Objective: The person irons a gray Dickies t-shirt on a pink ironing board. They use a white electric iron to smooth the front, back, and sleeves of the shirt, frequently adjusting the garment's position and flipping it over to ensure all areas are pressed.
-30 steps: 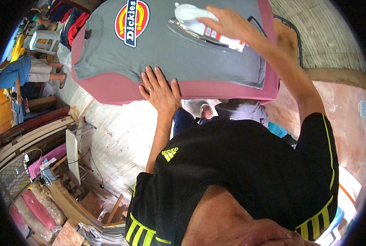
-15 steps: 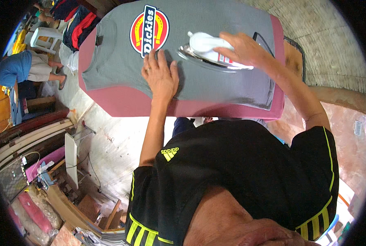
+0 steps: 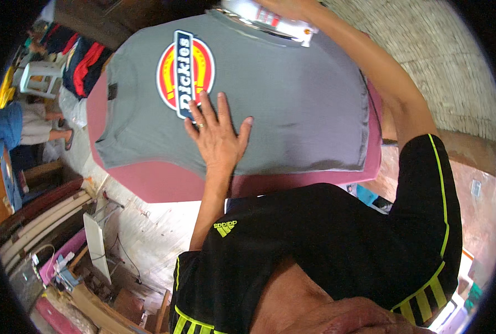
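A grey T-shirt [image 3: 292, 106] lies spread over a pink padded ironing table [image 3: 164, 186]. On its chest is a round red and yellow print [image 3: 170, 72] crossed by a dark lettered bar. My left hand [image 3: 219, 142] rests flat on the shirt, fingers spread, its fingertips at the near end of the print. At the far edge of the shirt, my right hand [image 3: 292, 8] grips a white steam iron [image 3: 259, 18]. The upper frame edge cuts off part of that hand and of the iron.
Beyond the table on the right is a pale woven-looking surface [image 3: 392, 33]. Dark and red clothes [image 3: 86, 64] are heaped at the far left, beside a white plastic stool [image 3: 41, 78]. Another person [image 3: 25, 128] is bent over there. Boards [image 3: 42, 222] and a white panel [image 3: 96, 245] stand lower left.
The iron in my right hand has moved away from me to the shirt's far side. My left hand has spread its fingers on the cloth. The whole table sits lower in the picture.
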`<state>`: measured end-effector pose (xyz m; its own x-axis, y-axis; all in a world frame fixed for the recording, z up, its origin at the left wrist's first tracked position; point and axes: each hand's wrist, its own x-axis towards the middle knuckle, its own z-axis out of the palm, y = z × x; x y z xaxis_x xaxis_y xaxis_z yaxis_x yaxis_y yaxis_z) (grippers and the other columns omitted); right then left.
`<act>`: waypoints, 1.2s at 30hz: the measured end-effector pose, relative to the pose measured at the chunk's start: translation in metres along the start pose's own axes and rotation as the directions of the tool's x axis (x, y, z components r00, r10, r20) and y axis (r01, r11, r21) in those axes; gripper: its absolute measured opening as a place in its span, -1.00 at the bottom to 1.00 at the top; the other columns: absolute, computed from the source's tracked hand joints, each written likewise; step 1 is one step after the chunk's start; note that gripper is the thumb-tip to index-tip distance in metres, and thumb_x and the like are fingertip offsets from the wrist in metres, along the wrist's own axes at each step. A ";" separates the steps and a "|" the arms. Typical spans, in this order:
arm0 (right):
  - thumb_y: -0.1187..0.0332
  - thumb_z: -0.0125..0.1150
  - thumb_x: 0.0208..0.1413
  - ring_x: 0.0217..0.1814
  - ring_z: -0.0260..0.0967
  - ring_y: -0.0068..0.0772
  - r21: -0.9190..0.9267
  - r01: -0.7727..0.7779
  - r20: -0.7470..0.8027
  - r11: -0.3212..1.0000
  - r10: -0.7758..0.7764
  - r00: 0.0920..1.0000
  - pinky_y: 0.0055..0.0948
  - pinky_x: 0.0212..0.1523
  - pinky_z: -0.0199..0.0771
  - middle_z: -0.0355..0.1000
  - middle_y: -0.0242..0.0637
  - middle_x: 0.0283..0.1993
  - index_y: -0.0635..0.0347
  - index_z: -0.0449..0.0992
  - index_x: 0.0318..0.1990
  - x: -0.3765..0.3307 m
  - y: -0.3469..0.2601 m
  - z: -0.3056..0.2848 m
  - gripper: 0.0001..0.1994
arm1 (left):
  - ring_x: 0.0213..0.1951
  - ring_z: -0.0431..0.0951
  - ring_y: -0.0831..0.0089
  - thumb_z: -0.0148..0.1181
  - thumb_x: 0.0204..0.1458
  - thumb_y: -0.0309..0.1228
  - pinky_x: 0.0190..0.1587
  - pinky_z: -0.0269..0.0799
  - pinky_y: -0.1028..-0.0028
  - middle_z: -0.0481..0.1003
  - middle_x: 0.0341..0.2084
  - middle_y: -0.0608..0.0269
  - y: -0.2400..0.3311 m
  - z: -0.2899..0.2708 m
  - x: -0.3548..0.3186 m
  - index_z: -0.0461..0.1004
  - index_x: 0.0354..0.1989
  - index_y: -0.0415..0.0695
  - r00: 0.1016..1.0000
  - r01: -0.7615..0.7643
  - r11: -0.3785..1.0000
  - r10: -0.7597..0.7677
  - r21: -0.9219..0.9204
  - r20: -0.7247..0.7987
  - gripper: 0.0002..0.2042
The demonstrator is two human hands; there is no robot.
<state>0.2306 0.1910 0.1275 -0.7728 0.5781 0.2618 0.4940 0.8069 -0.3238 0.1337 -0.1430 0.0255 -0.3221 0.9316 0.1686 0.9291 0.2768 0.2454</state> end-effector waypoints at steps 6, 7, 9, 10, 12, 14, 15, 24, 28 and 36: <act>0.04 0.09 0.24 -0.21 0.53 0.21 0.018 -0.083 0.084 0.996 0.082 0.993 -0.02 -0.19 0.51 0.51 0.24 -0.29 0.41 0.49 -0.17 -0.054 0.000 -0.027 -0.54 | 0.45 -0.16 -0.26 -0.04 0.12 0.25 0.33 -0.25 -0.27 -0.05 0.44 -0.19 -0.005 0.009 -0.001 0.19 0.40 -0.09 1.000 0.009 0.999 -0.008 0.042 -0.017 -0.20; 0.06 0.09 0.25 -0.22 0.54 0.18 0.021 -0.106 0.089 0.994 0.104 0.991 -0.04 -0.19 0.51 0.51 0.23 -0.30 0.40 0.50 -0.14 -0.070 0.011 -0.038 -0.55 | 0.45 -0.17 -0.26 -0.05 0.12 0.25 0.34 -0.26 -0.27 -0.05 0.44 -0.19 -0.005 0.011 -0.002 0.19 0.40 -0.09 1.000 0.003 0.999 -0.002 0.048 -0.028 -0.20; 0.09 0.08 0.25 -0.25 0.55 0.08 0.059 -0.130 0.063 0.990 0.126 0.990 -0.09 -0.18 0.52 0.53 0.17 -0.29 0.35 0.51 -0.06 -0.104 0.044 -0.056 -0.58 | 0.45 -0.15 -0.25 -0.09 0.12 0.27 0.35 -0.26 -0.27 -0.03 0.43 -0.20 -0.004 0.014 -0.001 0.20 0.39 -0.08 0.998 -0.006 0.998 0.009 0.060 -0.056 -0.20; 0.11 0.08 0.25 -0.26 0.55 0.02 0.095 -0.130 0.033 0.987 0.127 0.991 -0.13 -0.17 0.53 0.54 0.13 -0.28 0.31 0.52 -0.01 -0.119 0.064 -0.062 -0.60 | 0.45 -0.14 -0.25 -0.09 0.12 0.27 0.34 -0.26 -0.27 -0.03 0.43 -0.20 -0.004 0.015 0.000 0.20 0.39 -0.08 0.998 -0.015 0.998 0.018 0.056 -0.062 -0.20; 0.11 0.08 0.25 -0.25 0.55 -0.06 0.118 -0.219 -0.065 0.969 0.227 0.972 -0.17 -0.13 0.52 0.57 0.07 -0.24 0.26 0.53 0.01 -0.145 0.060 -0.083 -0.61 | 0.44 -0.12 -0.26 -0.10 0.12 0.28 0.34 -0.24 -0.28 -0.02 0.43 -0.21 -0.005 0.016 -0.001 0.21 0.39 -0.09 0.997 -0.010 0.998 0.015 0.056 -0.075 -0.19; 0.11 0.07 0.25 -0.24 0.55 -0.11 0.093 -0.321 -0.086 0.943 0.329 0.941 -0.20 -0.12 0.52 0.58 0.05 -0.23 0.25 0.54 -0.01 -0.170 0.082 -0.093 -0.61 | 0.44 -0.09 -0.26 -0.09 0.12 0.27 0.34 -0.20 -0.27 0.00 0.42 -0.20 -0.006 0.019 -0.001 0.19 0.40 -0.08 0.995 -0.028 0.996 0.036 0.086 -0.091 -0.19; 0.11 0.06 0.26 -0.24 0.55 -0.13 0.081 -0.369 -0.095 0.926 0.376 0.922 -0.21 -0.12 0.51 0.58 0.03 -0.22 0.25 0.55 -0.01 -0.180 0.092 -0.094 -0.62 | 0.44 -0.08 -0.25 -0.10 0.13 0.27 0.34 -0.18 -0.25 0.00 0.43 -0.19 -0.006 0.019 -0.002 0.17 0.41 -0.07 0.995 -0.028 0.993 0.038 0.114 -0.092 -0.20; -0.10 -0.01 0.30 -0.32 0.49 0.08 0.161 -0.150 -0.004 0.976 0.152 0.988 -0.14 -0.23 0.48 0.52 0.08 -0.30 0.27 0.48 -0.04 -0.210 0.008 -0.022 -0.47 | 0.44 -0.05 -0.21 -0.06 0.12 0.24 0.35 -0.16 -0.21 0.03 0.42 -0.19 -0.007 0.026 0.004 0.20 0.40 -0.03 0.988 -0.033 0.991 0.052 0.131 -0.144 -0.22; -0.08 0.07 0.28 -0.44 0.47 0.13 0.101 -0.143 0.264 0.985 0.112 0.958 -0.04 -0.38 0.43 0.48 0.12 -0.44 0.27 0.44 -0.14 -0.249 -0.083 -0.042 -0.52 | 0.45 -0.05 -0.15 -0.11 0.15 0.26 0.37 -0.19 -0.20 0.02 0.44 -0.06 -0.026 0.024 -0.008 0.15 0.42 0.02 0.993 0.025 0.991 -0.009 0.133 -0.119 -0.23; -0.09 0.11 0.24 -0.38 0.52 0.10 0.023 -0.156 0.066 0.988 0.154 0.986 -0.10 -0.29 0.50 0.53 0.06 -0.37 0.16 0.47 -0.04 -0.294 0.015 -0.065 -0.54 | 0.46 -0.08 -0.07 -0.18 0.21 0.22 0.37 -0.17 -0.20 0.00 0.46 0.02 -0.076 -0.001 -0.064 0.14 0.44 0.11 0.963 0.246 0.956 -0.222 0.159 -0.154 -0.30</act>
<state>0.4913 0.0409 0.1052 -0.7120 0.6863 0.1482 0.5992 0.7039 -0.3813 0.0835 -0.2243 -0.0035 -0.5445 0.7993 0.2544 0.8380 0.5312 0.1247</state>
